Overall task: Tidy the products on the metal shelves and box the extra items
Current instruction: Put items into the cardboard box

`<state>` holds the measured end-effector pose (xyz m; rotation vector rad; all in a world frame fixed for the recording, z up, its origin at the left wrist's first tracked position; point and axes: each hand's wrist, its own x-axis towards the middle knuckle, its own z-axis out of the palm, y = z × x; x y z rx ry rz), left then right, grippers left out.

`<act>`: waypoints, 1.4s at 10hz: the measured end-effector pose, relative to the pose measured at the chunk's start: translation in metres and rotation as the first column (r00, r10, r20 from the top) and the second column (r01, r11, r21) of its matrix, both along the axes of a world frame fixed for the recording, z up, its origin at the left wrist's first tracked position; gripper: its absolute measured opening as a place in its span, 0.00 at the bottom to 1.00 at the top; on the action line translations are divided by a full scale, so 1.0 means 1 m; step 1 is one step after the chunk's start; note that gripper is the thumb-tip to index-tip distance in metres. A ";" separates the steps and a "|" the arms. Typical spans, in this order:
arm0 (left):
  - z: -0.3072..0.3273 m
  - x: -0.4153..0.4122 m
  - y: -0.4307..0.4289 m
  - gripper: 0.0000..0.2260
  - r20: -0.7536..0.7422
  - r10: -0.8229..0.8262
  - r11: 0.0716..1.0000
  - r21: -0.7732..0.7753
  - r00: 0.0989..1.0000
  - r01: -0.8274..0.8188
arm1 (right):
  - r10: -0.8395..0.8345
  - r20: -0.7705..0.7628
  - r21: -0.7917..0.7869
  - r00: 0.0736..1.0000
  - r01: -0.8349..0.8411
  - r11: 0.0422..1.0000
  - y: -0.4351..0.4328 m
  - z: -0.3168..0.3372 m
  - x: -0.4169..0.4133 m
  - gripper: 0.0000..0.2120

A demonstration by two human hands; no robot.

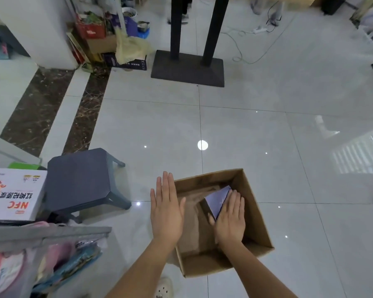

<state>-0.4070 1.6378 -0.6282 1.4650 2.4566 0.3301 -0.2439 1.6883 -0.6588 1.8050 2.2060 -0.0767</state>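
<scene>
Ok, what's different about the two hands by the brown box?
The left hand is flat and holds nothing. The right hand holds a small purple box between thumb and fingers. The left hand is at the left rim of the cardboard box, while the right hand reaches down inside it. On both hands the fingers are fairly straight and point away from the person.

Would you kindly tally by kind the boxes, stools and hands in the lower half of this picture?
cardboard box, open: 1
purple packet inside it: 1
white printed carton: 1
dark stool: 1
Hands: 2 (left hand, right hand)
Total: 6
</scene>
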 end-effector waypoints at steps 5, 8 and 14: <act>-0.001 0.001 -0.001 0.32 0.025 -0.006 1.000 0.000 1.000 0.006 | 0.344 0.014 -0.201 0.939 -0.334 0.921 0.027 0.009 0.026 0.49; -0.004 0.001 0.000 0.35 -0.018 -0.015 1.000 -0.001 1.000 0.015 | 0.285 -0.001 -0.178 0.958 -0.281 0.943 0.037 0.003 0.012 0.45; 0.216 -0.002 -0.125 0.45 -0.216 0.424 0.886 -0.103 0.879 -0.453 | 0.732 -0.177 0.011 0.658 -0.742 0.670 -0.006 0.270 -0.037 0.41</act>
